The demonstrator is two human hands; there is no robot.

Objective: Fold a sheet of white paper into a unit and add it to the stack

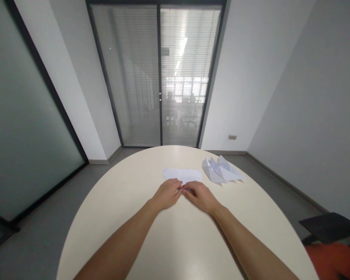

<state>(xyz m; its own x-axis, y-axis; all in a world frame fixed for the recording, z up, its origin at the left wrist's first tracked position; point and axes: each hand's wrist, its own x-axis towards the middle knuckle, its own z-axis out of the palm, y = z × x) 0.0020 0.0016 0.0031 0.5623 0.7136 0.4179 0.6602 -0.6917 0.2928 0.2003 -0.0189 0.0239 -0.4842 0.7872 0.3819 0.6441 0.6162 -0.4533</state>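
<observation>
A sheet of white paper [183, 174] lies on the round table, its wide part stretching beyond my fingertips. At its near edge my left hand [168, 192] has its fingers closed on the paper. My right hand [200, 194] meets it from the other side, thumb and fingers pinching the same near edge. The two hands almost touch at the middle of the sheet. The part of the paper beneath my fingers is hidden. To the right of the sheet sit several folded white paper pieces [221, 170], close together and touched by neither hand.
The round cream table [119, 217] fills the lower middle. A chair with a black backrest and red seat [332, 258] stands at the lower right. Beyond the table is a glass door with blinds [140, 77]. A frosted glass panel [26, 116] is on the left.
</observation>
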